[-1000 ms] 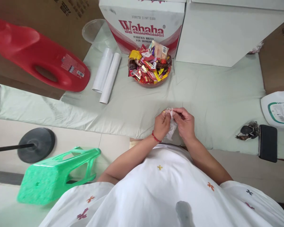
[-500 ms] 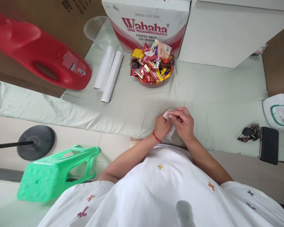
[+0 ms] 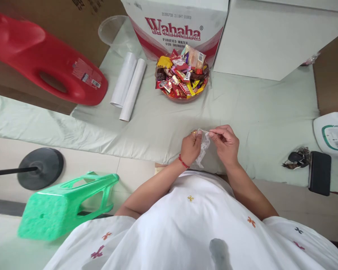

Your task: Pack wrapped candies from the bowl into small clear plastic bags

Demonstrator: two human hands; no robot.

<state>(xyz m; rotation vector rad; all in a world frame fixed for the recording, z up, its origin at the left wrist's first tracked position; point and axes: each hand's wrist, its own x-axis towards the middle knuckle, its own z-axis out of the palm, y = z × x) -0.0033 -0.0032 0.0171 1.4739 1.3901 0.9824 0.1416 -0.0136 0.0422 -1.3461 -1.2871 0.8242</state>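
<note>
A small, crumpled, sheer white pouch point(image 3: 203, 147) hangs between my two hands, just over the near edge of the cloth. My left hand point(image 3: 190, 147) pinches its upper edge between thumb and fingers; a red bracelet circles that wrist. My right hand point(image 3: 227, 144) is closed in a pinch at the pouch's top right, where thin strands stretch across from the left thumb. Whether anything is inside the pouch I cannot tell. Farther back, a bowl point(image 3: 183, 99) heaped with wrapped candies point(image 3: 180, 77) stands in front of a Wahaha carton point(image 3: 176, 28).
Two white paper rolls point(image 3: 128, 86) and a large red jug point(image 3: 81, 80) lie to the left on the pale green cloth point(image 3: 270, 112). At right are keys point(image 3: 297, 157), a black phone point(image 3: 320, 172) and a white bottle point(image 3: 334, 133). A green stool point(image 3: 45, 215) lies tipped on the floor.
My hands have drawn apart, the right moving rightward and the left slightly left. More of the pouch now shows between them, with strands pulled taut at its top.
</note>
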